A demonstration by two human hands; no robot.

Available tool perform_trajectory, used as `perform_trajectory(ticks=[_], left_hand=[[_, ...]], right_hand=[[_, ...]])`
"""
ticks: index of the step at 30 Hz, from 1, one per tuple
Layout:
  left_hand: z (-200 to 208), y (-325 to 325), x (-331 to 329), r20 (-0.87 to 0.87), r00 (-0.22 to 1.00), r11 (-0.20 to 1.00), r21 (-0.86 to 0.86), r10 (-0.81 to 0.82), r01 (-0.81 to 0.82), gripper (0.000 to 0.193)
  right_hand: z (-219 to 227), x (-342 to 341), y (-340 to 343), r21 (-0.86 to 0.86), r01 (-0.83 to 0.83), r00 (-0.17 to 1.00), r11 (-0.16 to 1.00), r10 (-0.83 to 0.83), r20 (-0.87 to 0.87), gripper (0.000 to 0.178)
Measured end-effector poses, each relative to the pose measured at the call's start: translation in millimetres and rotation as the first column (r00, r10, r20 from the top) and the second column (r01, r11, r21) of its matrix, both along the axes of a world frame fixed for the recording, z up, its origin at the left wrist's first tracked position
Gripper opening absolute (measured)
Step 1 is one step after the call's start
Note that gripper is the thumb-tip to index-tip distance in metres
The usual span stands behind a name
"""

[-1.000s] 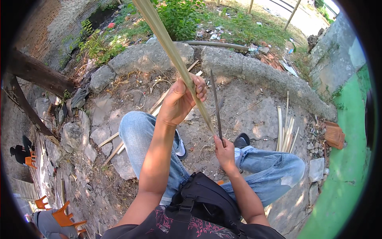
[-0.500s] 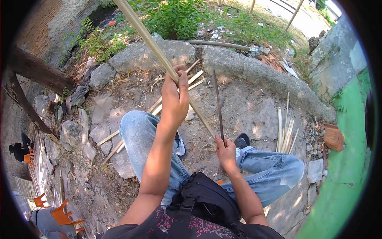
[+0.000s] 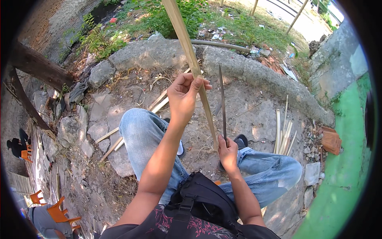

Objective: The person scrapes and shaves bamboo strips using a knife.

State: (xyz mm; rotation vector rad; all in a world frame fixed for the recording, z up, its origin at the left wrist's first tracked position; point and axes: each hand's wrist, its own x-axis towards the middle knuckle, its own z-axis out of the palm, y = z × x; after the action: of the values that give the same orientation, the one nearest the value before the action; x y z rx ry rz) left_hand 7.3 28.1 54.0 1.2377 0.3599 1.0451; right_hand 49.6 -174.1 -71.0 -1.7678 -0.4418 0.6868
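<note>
Head view: the left hand [image 3: 187, 95] pinches a long wooden strip [image 3: 192, 59] between thumb and curled fingers, the strip slanting from the upper edge of the view down toward the right hand [image 3: 228, 153]. That hand is closed around the near end of a narrow, dark knife [image 3: 223, 105], its blade pointing away from the person, just to the right of the strip (whether the right hand also touches the strip's lower end, I cannot tell). Pale sticks [image 3: 283, 137] lie on the ground [image 3: 246, 91] past the right leg of the blue jeans [image 3: 270, 167]; a black bag [image 3: 199, 191] rests at the waist.
</note>
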Motion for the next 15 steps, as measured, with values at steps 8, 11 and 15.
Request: perform_trajectory(ticks=[8, 11, 15], left_hand=[[8, -16, 1, 0.095, 0.994, 0.997, -0.031, -0.061, 0.065, 0.018], [7, -29, 9, 0.181, 0.983, 0.999, -0.022, 0.039, -0.035, 0.019], [-9, -34, 22, 0.195, 0.98, 0.995, 0.082, 0.042, -0.059, 0.021]], right_hand=[[5, 5, -3, 0.037, 0.013, 1.0, 0.999, -0.013, -0.012, 0.037], [15, 4, -5, 0.133, 0.032, 0.996, 0.991, -0.021, -0.083, 0.039], [15, 6, -8, 0.346, 0.074, 0.978, 0.935, 0.0, -0.208, 0.044]])
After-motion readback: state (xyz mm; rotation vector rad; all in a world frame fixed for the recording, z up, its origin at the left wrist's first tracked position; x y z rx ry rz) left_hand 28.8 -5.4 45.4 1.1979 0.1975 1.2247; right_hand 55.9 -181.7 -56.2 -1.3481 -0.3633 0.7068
